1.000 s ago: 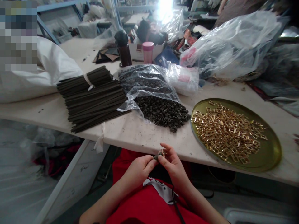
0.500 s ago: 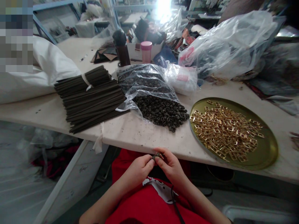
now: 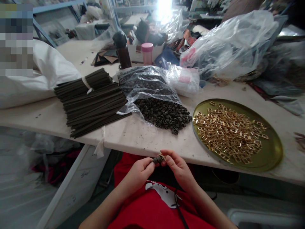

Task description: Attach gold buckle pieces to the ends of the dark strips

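Observation:
In front of my lap, just off the table's near edge, my two hands meet. My left hand (image 3: 140, 170) pinches a small dark bundle (image 3: 157, 159), which looks like several strap loops side by side. My right hand (image 3: 178, 166) closes its fingertips on a small gold buckle (image 3: 162, 156) at the bundle's right end. The fingers partly cover both pieces. Beyond my hands lies a heap of dark loops (image 3: 166, 116), spilling from a clear plastic bag (image 3: 149, 78). Many gold buckles (image 3: 231, 135) are piled on a round gold tray (image 3: 274, 152) to the right.
Dark flat strips (image 3: 92, 106), partly tied with a white band, lie at the left of the table (image 3: 133, 140). Behind stand a dark bottle (image 3: 122, 52) and a pink-lidded cup (image 3: 147, 54). A large clear plastic bag (image 3: 233, 44) sits at the back right.
My right fingers have shifted slightly, and more of the dark bundle shows between my hands. The gold buckle now sits at its right end. The things on the table have not moved.

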A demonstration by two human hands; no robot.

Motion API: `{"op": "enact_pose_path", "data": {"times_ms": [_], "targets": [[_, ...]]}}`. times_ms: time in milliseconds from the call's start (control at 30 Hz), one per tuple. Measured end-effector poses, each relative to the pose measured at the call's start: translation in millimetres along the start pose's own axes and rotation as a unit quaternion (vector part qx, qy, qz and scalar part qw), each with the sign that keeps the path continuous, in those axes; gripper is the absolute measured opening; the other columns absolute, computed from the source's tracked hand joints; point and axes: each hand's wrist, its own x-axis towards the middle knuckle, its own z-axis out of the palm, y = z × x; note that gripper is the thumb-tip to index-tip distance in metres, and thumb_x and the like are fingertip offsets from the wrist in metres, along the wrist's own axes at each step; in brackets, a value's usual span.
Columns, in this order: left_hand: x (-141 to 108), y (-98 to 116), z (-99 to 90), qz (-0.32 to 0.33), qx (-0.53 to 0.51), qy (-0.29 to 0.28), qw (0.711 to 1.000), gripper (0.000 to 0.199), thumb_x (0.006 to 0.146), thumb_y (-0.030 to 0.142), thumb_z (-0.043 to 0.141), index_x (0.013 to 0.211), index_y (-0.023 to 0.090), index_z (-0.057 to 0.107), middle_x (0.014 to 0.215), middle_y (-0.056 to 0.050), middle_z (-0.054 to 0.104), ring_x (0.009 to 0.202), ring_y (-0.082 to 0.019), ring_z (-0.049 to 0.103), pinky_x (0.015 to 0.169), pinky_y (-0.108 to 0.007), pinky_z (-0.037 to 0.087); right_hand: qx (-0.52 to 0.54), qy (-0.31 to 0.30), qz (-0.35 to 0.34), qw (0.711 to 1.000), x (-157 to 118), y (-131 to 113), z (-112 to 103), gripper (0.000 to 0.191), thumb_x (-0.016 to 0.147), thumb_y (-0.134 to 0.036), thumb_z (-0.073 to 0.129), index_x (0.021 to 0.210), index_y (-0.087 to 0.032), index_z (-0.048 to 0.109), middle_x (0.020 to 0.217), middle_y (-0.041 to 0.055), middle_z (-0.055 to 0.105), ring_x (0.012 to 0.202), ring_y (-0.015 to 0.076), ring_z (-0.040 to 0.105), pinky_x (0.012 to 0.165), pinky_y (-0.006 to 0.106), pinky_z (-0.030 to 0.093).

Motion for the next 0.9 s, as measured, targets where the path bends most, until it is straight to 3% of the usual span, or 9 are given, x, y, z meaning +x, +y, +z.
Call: {"op": "enact_pose_path", "data": {"times_ms": [133, 233, 367, 500, 667, 900], "targets": [[-0.5, -0.9, 0.5, -0.010, -0.004, -0.006, 1.000, 0.030, 0.084, 0.031, 0.040, 0.089, 0.011, 0.062, 0.083, -0.005, 0.062, 0.078, -0.018, 0.054, 0.068, -0.024, 0.040, 0.030, -0.031, 0.011, 0.999, 0.3, 6.5, 3.2, 0.049, 0.069, -0.041, 0.068, 0.112, -0.024, 0.053, 0.091, 0.0025, 0.060, 0.080, 0.0165, 0.055, 0.074, 0.030, 0.043], [-0.6, -0.6, 2.7, -0.016, -0.014, -0.020, 1.000, 0.028, 0.083, 0.031, 0.041, 0.080, 0.011, 0.059, 0.074, -0.002, 0.058, 0.069, -0.014, 0.050, 0.060, -0.022, 0.038, 0.017, -0.050, 0.048, 0.997, 1.9, 6.1, 3.8, 0.043, 0.065, -0.034, 0.072, 0.104, -0.022, 0.058, 0.083, 0.0002, 0.058, 0.074, 0.0142, 0.053, 0.069, 0.027, 0.042], [0.8, -1.3, 5.5, -0.015, -0.022, -0.041, 0.999, 0.025, 0.082, 0.032, 0.042, 0.077, 0.012, 0.056, 0.069, 0.000, 0.053, 0.064, -0.012, 0.045, 0.057, -0.021, 0.035, 0.087, -0.096, 0.097, 0.987, 3.2, -2.7, 5.8, 0.034, 0.061, -0.033, 0.075, 0.089, -0.019, 0.060, 0.078, -0.0019, 0.058, 0.071, 0.0119, 0.053, 0.070, 0.026, 0.042], [1.6, -2.0, 5.9, -0.022, 0.006, -0.045, 0.999, 0.025, 0.081, 0.033, 0.042, 0.073, 0.013, 0.054, 0.067, 0.001, 0.050, 0.063, -0.012, 0.044, 0.055, -0.021, 0.033, 0.106, -0.091, 0.143, 0.980, 3.1, -8.1, 8.8, 0.036, 0.057, -0.033, 0.077, 0.083, -0.018, 0.057, 0.069, -0.0037, 0.057, 0.061, 0.0099, 0.052, 0.062, 0.025, 0.042], [-0.9, -0.4, 7.6, -0.014, 0.053, -0.015, 0.998, 0.027, 0.083, 0.034, 0.043, 0.066, 0.014, 0.049, 0.062, 0.003, 0.046, 0.059, -0.011, 0.041, 0.052, -0.021, 0.030, 0.093, -0.076, 0.117, 0.986, 2.5, -5.1, 10.4, 0.031, 0.061, -0.031, 0.074, 0.079, -0.017, 0.054, 0.065, -0.0052, 0.052, 0.057, 0.0078, 0.047, 0.058, 0.022, 0.038], [-2.9, -2.6, 12.5, 0.016, 0.018, 0.009, 1.000, 0.029, 0.086, 0.034, 0.040, 0.088, 0.011, 0.057, 0.080, -0.005, 0.061, 0.072, -0.015, 0.053, 0.065, -0.024, 0.040, 0.029, -0.022, 0.049, 0.998, 1.0, -3.6, 13.0, 0.028, 0.063, -0.034, 0.071, 0.076, -0.018, 0.052, 0.062, -0.0052, 0.047, 0.057, 0.0077, 0.040, 0.055, 0.021, 0.033]]}}
